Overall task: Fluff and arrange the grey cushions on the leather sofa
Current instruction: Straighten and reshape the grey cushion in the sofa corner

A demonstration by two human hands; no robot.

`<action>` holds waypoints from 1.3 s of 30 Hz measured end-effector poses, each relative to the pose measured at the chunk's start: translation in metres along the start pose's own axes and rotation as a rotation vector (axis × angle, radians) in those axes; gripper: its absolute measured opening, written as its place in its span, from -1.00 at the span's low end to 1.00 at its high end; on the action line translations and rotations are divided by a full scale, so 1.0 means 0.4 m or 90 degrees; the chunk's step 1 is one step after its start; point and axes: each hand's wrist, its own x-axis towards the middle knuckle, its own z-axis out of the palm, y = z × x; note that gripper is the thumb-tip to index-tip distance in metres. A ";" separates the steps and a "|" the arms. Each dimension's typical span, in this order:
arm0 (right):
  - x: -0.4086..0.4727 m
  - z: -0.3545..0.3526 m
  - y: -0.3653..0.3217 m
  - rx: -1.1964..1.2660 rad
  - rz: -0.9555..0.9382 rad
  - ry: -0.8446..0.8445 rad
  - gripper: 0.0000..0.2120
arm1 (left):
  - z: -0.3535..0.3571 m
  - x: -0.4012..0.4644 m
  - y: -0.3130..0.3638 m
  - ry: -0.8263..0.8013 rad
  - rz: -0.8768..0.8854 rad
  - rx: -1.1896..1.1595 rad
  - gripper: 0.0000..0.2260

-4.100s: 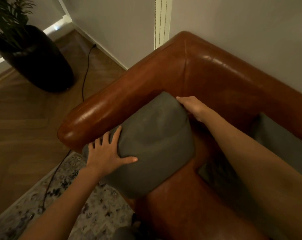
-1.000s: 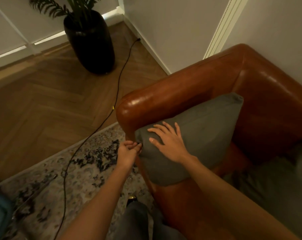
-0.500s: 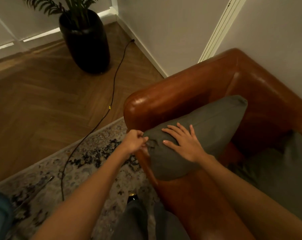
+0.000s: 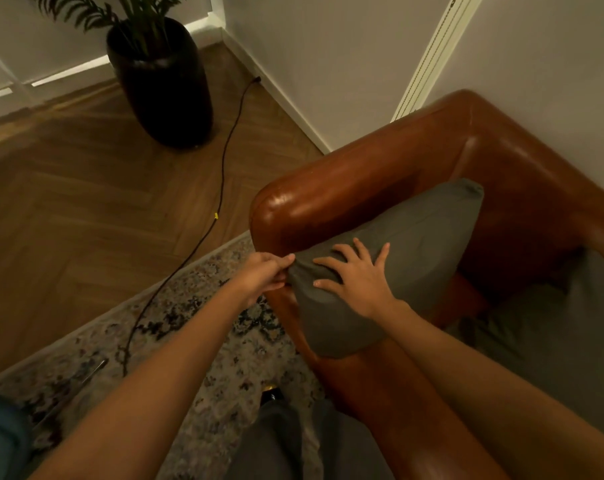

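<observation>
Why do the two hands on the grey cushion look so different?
The left hand pinches the corner of the grey cushion with curled fingers; the right hand lies flat on its face, fingers spread. The left hand sits at the cushion's edge by the sofa arm; the right sits further in. Both touch the same cushion.

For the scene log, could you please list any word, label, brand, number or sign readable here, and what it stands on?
None can be read.
The yellow tag on the cable is too small to show any text.
The cushion, sofa, pot and rug bear no writing.
</observation>
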 end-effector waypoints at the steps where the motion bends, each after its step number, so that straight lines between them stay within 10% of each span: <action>1: 0.008 0.006 -0.011 0.007 -0.015 0.040 -0.60 | -0.002 -0.003 -0.017 -0.001 0.012 0.017 -0.74; 10: 0.016 -0.155 0.081 0.211 -0.035 0.305 -0.76 | -0.016 0.019 -0.183 -0.182 0.022 0.303 0.29; 16: -0.022 -0.292 0.219 0.330 0.061 0.386 -0.83 | -0.039 -0.006 -0.149 0.171 0.289 0.492 0.09; 24: 0.002 -0.242 0.405 0.579 0.501 0.449 -0.49 | 0.035 0.026 -0.075 -0.060 0.312 0.290 -0.23; 29: 0.010 -0.224 0.399 0.628 0.467 0.299 -0.18 | 0.182 0.042 0.018 -0.013 0.217 0.080 -0.74; 33: 0.036 -0.184 0.337 0.574 0.461 0.107 -0.05 | 0.251 0.070 0.069 0.004 0.114 0.001 -0.73; 39: 0.074 -0.173 0.284 0.330 0.363 0.165 -0.21 | 0.277 0.134 0.109 0.051 0.097 0.075 -0.63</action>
